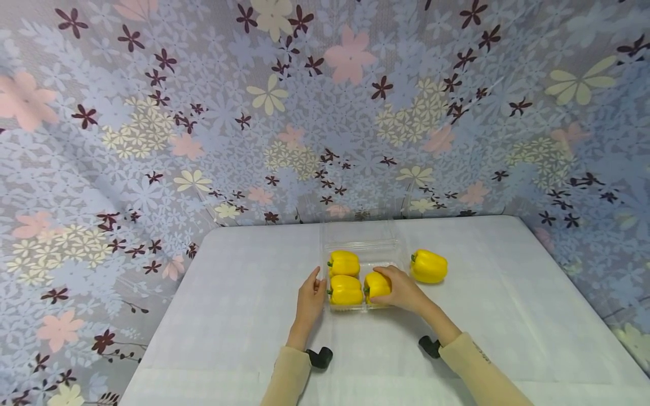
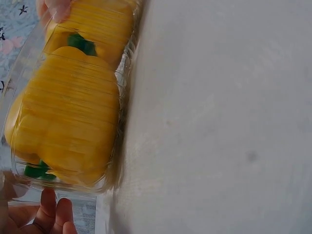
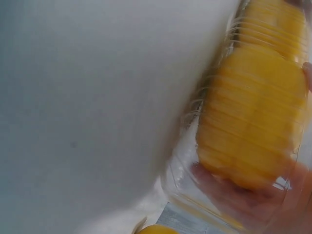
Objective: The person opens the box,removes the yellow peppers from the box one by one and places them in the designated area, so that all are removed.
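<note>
A clear plastic clamshell box (image 1: 359, 232) lies with its lid raised behind it. Two yellow bell peppers sit one behind the other in its left half, a rear pepper (image 1: 345, 263) and a front pepper (image 1: 346, 291). My right hand (image 1: 402, 290) grips a third yellow bell pepper (image 1: 376, 286) in the front right part, thumb in front and fingers over the back. In the right wrist view that pepper (image 3: 251, 117) shows through the ribbed wall. Beside the box's left wall, my left hand (image 1: 311, 296) rests with loosely bent fingers (image 2: 48, 209) right at the plastic.
Another yellow bell pepper (image 1: 429, 267) lies on the white-covered table (image 1: 244, 282), just right of the box. Black wrist devices (image 1: 320, 358) jut from both wrists. A flowered curtain (image 1: 304, 113) hangs behind the table's back edge.
</note>
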Action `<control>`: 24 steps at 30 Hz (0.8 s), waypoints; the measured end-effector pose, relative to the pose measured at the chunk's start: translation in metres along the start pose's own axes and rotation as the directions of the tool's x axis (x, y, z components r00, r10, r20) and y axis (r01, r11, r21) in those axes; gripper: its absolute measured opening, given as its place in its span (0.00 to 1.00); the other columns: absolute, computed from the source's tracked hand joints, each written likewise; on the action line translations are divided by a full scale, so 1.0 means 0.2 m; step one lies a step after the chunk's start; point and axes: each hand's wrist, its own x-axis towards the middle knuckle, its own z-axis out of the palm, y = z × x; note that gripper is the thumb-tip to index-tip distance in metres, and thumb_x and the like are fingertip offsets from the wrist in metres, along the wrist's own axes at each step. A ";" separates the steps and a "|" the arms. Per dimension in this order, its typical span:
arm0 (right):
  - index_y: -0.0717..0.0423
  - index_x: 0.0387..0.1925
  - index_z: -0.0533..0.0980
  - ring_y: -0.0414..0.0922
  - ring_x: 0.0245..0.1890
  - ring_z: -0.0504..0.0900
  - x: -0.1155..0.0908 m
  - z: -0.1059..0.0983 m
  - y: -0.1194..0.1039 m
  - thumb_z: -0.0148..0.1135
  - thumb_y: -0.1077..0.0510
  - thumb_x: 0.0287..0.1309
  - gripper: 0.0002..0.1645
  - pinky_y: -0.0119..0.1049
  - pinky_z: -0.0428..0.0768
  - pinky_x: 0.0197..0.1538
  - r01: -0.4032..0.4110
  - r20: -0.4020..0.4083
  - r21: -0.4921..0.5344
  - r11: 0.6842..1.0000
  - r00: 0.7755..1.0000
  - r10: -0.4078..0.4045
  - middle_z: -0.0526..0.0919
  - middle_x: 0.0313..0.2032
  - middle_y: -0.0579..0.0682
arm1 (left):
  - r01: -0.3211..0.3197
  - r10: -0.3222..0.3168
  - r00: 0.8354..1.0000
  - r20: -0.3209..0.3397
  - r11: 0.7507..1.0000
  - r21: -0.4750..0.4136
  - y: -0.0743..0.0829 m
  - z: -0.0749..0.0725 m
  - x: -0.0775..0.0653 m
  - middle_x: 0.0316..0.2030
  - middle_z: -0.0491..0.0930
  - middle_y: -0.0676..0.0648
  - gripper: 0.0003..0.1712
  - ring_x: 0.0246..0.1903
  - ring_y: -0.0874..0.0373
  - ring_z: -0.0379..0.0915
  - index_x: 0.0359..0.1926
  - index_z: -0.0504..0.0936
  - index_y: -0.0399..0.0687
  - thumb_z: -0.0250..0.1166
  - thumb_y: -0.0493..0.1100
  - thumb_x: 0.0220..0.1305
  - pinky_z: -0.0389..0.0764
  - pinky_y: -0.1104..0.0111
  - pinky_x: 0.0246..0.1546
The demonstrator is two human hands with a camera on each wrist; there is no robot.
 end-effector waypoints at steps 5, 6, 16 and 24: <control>0.66 0.60 0.69 0.55 0.50 0.77 0.00 0.00 -0.01 0.75 0.46 0.42 0.47 0.53 0.75 0.54 0.006 -0.047 -0.008 1.000 0.999 -0.007 0.77 0.52 0.61 | -0.003 0.003 1.000 0.005 1.000 0.012 0.01 0.00 0.00 0.30 0.71 0.47 0.26 0.28 0.61 0.64 0.67 0.66 0.39 0.54 0.40 0.70 0.67 0.77 0.27; 0.65 0.61 0.69 0.55 0.50 0.77 0.00 0.00 -0.01 0.76 0.47 0.41 0.47 0.53 0.75 0.54 -0.005 -0.053 0.006 1.000 0.999 0.005 0.77 0.52 0.61 | -0.003 0.003 1.000 0.008 1.000 0.014 0.01 0.00 0.00 0.30 0.71 0.47 0.26 0.28 0.62 0.64 0.67 0.66 0.40 0.54 0.40 0.70 0.67 0.77 0.27; 0.61 0.64 0.67 0.56 0.53 0.74 -0.01 -0.11 -0.03 0.76 0.48 0.42 0.48 0.56 0.71 0.59 -0.067 -0.130 0.114 0.991 0.988 0.082 0.75 0.53 0.60 | -0.004 0.004 1.000 0.004 1.000 0.021 0.01 0.00 0.00 0.32 0.73 0.46 0.26 0.30 0.61 0.66 0.67 0.66 0.38 0.53 0.41 0.70 0.69 0.77 0.29; 0.63 0.66 0.63 0.62 0.55 0.73 -0.06 -0.30 0.00 0.74 0.53 0.45 0.48 0.57 0.75 0.54 -0.067 -0.226 0.110 0.992 0.970 0.091 0.71 0.59 0.67 | 0.008 -0.008 1.000 0.001 1.000 0.016 -0.01 0.00 0.00 0.32 0.73 0.46 0.26 0.30 0.61 0.65 0.67 0.66 0.40 0.53 0.41 0.70 0.69 0.76 0.28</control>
